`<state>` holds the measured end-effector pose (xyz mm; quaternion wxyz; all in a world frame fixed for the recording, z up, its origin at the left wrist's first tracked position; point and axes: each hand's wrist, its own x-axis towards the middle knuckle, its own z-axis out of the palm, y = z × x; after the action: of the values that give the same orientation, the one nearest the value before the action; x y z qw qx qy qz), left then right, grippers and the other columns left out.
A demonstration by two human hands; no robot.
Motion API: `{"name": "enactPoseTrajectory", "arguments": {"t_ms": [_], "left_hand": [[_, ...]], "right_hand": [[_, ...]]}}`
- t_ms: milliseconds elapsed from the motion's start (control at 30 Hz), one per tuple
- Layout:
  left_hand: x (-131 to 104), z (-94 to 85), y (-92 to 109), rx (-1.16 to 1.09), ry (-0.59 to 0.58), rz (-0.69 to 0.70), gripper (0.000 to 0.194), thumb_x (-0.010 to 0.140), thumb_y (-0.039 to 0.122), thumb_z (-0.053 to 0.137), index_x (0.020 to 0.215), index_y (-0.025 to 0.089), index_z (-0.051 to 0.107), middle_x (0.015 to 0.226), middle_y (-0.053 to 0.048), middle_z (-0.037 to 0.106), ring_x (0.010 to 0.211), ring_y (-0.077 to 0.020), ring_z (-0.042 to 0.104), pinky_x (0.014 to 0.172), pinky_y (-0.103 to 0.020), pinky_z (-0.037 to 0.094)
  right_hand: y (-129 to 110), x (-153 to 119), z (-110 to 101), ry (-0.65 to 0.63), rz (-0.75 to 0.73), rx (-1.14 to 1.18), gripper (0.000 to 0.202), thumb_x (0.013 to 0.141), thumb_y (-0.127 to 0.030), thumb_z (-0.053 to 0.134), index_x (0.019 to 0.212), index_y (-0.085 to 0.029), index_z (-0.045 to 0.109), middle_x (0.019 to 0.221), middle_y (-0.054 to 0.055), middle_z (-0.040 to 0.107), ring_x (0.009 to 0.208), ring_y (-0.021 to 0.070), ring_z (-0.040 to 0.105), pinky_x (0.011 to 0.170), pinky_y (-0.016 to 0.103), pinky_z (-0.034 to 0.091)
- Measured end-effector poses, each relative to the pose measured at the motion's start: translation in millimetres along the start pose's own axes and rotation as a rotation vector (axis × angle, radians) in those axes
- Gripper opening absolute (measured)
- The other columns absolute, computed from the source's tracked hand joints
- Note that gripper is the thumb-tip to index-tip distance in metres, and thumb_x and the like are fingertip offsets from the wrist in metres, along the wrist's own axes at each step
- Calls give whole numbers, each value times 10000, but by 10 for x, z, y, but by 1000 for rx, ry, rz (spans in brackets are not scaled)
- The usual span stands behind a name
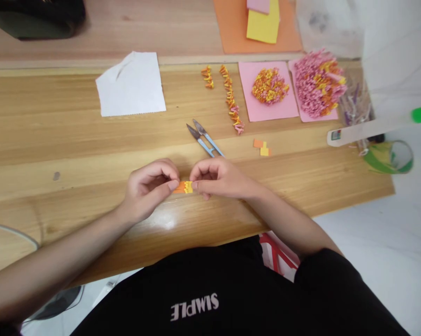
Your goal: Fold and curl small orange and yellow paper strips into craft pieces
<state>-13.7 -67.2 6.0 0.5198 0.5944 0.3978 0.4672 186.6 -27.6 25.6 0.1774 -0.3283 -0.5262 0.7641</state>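
Note:
Between my two hands, just above the wooden table, is a small orange and yellow paper strip (185,187) with narrow cuts or folds along it. My left hand (152,186) pinches its orange end between thumb and forefinger. The yellow end is pinched by my right hand (219,179), its other fingers curled. Fingertips hide both ends of the strip. Beyond the hands lie thread snips (205,139) with blue handles and blades apart, the handle end near my right hand. A few small orange and yellow paper pieces (262,147) rest to the right.
Curled paper bits form a short row (207,77) and a longer row (229,95). Two pink sheets hold an orange-yellow pile (269,87) and a larger pink-orange pile (317,86). White paper (131,86) lies left; a tape roll (392,157) stands at the right edge.

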Motion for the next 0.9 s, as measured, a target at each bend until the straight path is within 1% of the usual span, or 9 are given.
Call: {"name": "enactPoseTrajectory", "arguments": {"t_ms": [167, 300, 533, 667, 900], "left_hand": [[36, 27, 78, 29, -17, 18, 122, 823, 250, 680, 733, 185, 629, 685, -13, 583, 631, -125, 533, 553, -248, 430], [48, 32, 97, 41, -20, 17, 126, 814, 250, 691, 729, 182, 627, 674, -11, 582, 611, -123, 529, 544, -248, 427], [16, 0, 25, -22, -24, 10, 73, 823, 245, 687, 792, 181, 671, 732, -33, 610, 672, -138, 551, 585, -250, 446], [7, -13, -18, -73, -27, 19, 49, 819, 225, 689, 812, 177, 689, 748, -30, 615, 694, -130, 553, 607, -236, 441], [4, -26, -24, -123, -21, -4, 49, 816, 238, 693, 826, 192, 708, 758, -30, 622, 695, -136, 554, 608, -251, 426]], "right_hand": [[4, 1, -1, -6, -15, 3, 55, 759, -130, 621, 721, -155, 590, 556, -75, 564, 472, 51, 538, 456, 161, 437], [11, 3, -1, -4, -8, 7, 48, 756, -128, 621, 727, -155, 594, 553, -73, 563, 473, 56, 536, 459, 165, 439], [-8, -1, -1, 7, 6, -6, 45, 753, -126, 614, 726, -153, 589, 549, -76, 561, 472, 52, 537, 453, 155, 433], [-11, 3, -1, 7, 5, -1, 52, 754, -114, 608, 723, -150, 587, 543, -80, 559, 469, 47, 540, 451, 146, 433], [8, 8, -2, 7, -3, 5, 51, 753, -130, 632, 726, -146, 591, 543, -80, 566, 458, 40, 532, 437, 137, 419]]}}
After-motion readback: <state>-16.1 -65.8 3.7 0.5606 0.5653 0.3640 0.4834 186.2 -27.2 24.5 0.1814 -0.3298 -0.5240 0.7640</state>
